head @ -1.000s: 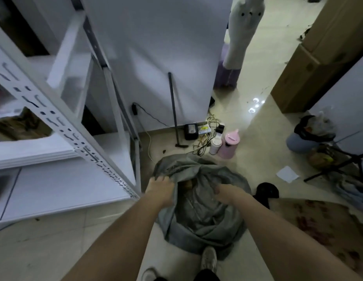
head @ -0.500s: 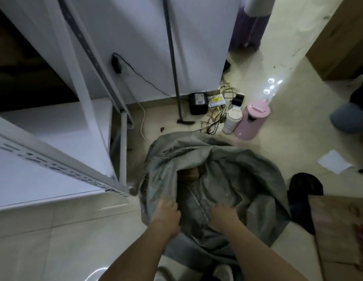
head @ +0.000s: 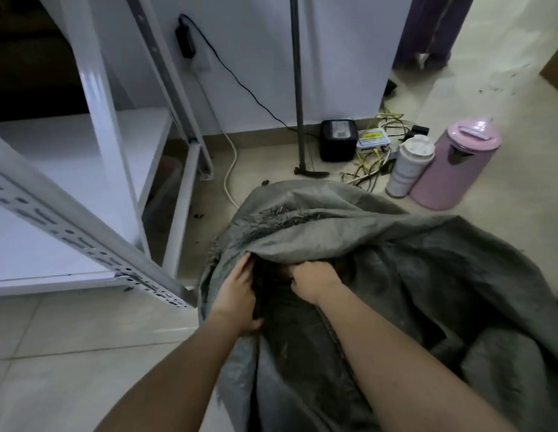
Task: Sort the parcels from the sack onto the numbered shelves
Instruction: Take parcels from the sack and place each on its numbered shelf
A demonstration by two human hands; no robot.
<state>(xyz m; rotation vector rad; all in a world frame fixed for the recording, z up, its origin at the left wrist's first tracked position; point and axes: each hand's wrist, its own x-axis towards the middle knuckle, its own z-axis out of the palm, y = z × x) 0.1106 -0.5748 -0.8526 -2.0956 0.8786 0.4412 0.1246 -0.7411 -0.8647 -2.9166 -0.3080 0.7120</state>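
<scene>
Grey woven fabric sack (head: pixel 380 244) lying crumpled on pale tiled floor (head: pixel 69 353), beside white metal shelf rack (head: pixel 84 182). Left hand (head: pixel 237 294) gripping edge of sack mouth. Right hand (head: pixel 315 279) curled, fingers inside dark opening; cannot tell what it holds. Parcels not visible.

The sack (head: pixel 380 244) lies on the floor (head: pixel 69 353), right of the shelf rack (head: pixel 84 194); both hands are at its mouth, the left hand (head: pixel 235 294) on the near-left edge, the right hand (head: pixel 315 277) just beside it; behind the sack, by the wall, stand a box (head: pixel 337 139), a bottle (head: pixel 408 165) and, touching it on the right, a jug (head: pixel 455 163); a pole (head: pixel 298 85) leans left of the box.
</scene>
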